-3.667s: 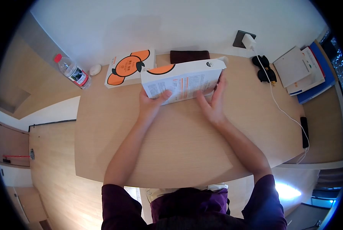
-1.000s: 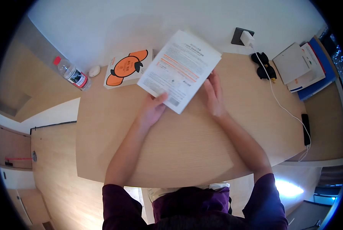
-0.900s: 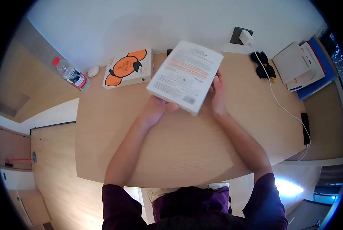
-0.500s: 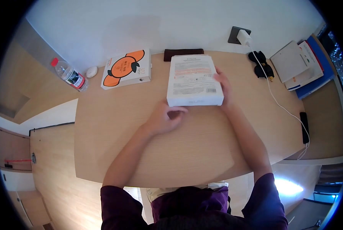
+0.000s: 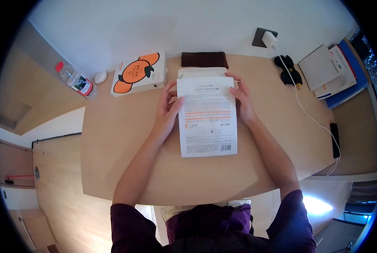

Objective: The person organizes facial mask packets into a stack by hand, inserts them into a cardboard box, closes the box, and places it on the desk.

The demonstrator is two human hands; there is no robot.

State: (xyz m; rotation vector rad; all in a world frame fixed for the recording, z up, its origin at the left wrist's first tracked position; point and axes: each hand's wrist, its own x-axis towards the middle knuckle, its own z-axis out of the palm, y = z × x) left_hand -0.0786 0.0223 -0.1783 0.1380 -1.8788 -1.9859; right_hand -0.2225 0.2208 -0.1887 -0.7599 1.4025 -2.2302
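Note:
A white box [image 5: 208, 122] with printed text, orange lines and a barcode faces up over the middle of the table, its far-end flap [image 5: 202, 72] standing out. My left hand [image 5: 168, 110] grips its left edge near the top, thumb on the printed face. On the opposite edge, my right hand [image 5: 241, 98] holds the upper right corner with thumb and fingers. Left of the box lies a second white box [image 5: 139, 74] with orange fruit drawings. A dark brown pouch [image 5: 203, 60] lies behind the held box.
A red-capped bottle [image 5: 75, 80] and a round white object [image 5: 100, 77] are at the left. Sunglasses [image 5: 288, 71], a white cable [image 5: 307, 114], a black bar [image 5: 334, 140] and books [image 5: 344, 76] are at the right. A charger [image 5: 269, 40] sits in the wall socket.
The white box has turned and come nearer to me, its printed face now upright to my view. My left hand has moved up from below the box to its left edge; the far flap now shows.

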